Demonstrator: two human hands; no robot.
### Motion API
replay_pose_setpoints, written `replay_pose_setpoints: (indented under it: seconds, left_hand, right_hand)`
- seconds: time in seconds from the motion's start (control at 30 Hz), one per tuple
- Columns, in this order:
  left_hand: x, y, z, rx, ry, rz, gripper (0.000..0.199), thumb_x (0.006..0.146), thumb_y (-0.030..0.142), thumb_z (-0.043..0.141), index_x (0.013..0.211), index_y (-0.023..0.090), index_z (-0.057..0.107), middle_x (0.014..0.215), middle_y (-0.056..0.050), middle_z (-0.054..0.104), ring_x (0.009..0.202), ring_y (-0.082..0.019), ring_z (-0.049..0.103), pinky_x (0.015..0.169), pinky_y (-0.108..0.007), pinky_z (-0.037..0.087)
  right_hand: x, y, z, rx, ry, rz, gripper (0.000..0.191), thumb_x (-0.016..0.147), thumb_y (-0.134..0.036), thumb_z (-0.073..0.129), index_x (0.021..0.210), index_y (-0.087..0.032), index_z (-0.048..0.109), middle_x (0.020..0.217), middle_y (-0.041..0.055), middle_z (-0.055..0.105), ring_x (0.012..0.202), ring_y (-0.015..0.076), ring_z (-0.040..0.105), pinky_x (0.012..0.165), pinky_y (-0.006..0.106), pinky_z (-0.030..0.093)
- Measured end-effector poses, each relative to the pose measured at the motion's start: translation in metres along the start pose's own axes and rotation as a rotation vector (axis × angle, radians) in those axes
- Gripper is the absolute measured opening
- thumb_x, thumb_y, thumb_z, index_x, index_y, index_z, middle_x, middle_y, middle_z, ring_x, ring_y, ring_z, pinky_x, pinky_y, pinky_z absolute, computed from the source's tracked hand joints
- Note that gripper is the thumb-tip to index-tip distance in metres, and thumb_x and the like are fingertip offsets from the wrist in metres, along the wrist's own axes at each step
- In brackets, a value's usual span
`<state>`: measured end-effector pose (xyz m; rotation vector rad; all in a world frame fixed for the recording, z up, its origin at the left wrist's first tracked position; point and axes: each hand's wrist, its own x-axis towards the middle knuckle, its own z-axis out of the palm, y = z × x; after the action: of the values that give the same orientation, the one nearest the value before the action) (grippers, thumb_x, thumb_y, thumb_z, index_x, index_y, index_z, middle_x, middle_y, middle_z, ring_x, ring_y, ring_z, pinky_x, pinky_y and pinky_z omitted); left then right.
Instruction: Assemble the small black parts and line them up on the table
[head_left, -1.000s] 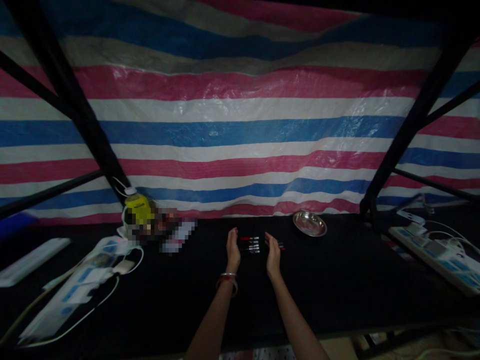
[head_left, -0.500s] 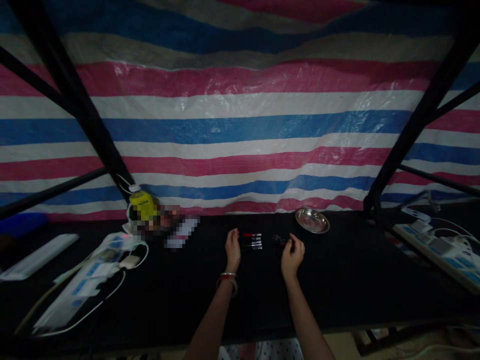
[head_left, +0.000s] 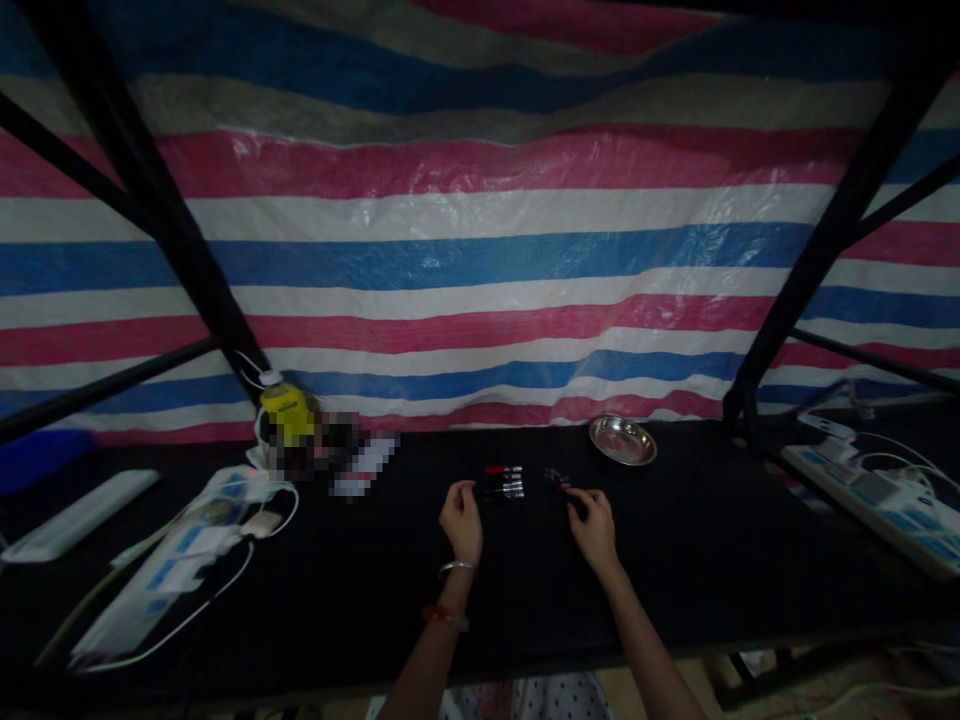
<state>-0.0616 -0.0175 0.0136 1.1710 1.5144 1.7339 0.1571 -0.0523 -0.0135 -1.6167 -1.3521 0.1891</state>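
Note:
Near the middle of the black table (head_left: 360, 590), a red pen-like item (head_left: 502, 470) lies above several dark ones with silvery ends (head_left: 513, 489). My left hand (head_left: 461, 520) is just left of them, its fingers curled together; whatever they may hold is too small to make out. To the right lies a small group of dark metallic pieces (head_left: 553, 477). The thumb and index finger of my right hand (head_left: 594, 525) are pinched at the lower edge of that group, on something too dark to identify.
A round metal dish (head_left: 622, 441) sits at the back right. Power strips with white cables lie at the left (head_left: 165, 570) and right (head_left: 874, 505). A yellow bottle (head_left: 286, 412) stands at the back left by a black frame post.
My left hand has drawn back slightly toward me and its fingers have curled in. My right hand has turned leftward, its fingertips now lower and nearer the small pieces.

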Motion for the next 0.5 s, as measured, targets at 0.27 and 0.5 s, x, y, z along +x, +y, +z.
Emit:
replay_pose_setpoints:
  seconds: [0.27, 0.5]
  left_hand:
    - [-0.030, 0.018, 0.018, 0.318, -0.477, 0.541, 0.021, 0.083, 0.031, 0.045, 0.081, 0.021, 0.063, 0.069, -0.004, 0.058, 0.067, -0.016, 0.054, 0.065, -0.027, 0.043]
    - [-0.037, 0.022, 0.048, 0.590, -0.688, 0.777, 0.026, 0.087, 0.020, 0.036, 0.098, 0.019, 0.059, 0.093, -0.008, 0.061, 0.092, -0.020, 0.053, 0.084, -0.037, 0.040]
  right_hand:
    - [-0.001, 0.001, 0.003, 0.000, -0.025, -0.004, 0.017, 0.072, -0.030, 0.053, 0.075, -0.023, 0.068, 0.082, 0.0078, 0.057, 0.081, 0.0244, 0.055, 0.078, 0.038, 0.043]
    - [0.000, -0.002, -0.001, 0.231, 0.084, 0.061, 0.024, 0.076, -0.040, 0.051, 0.080, -0.020, 0.063, 0.085, 0.0079, 0.061, 0.083, 0.0232, 0.056, 0.079, 0.038, 0.044]
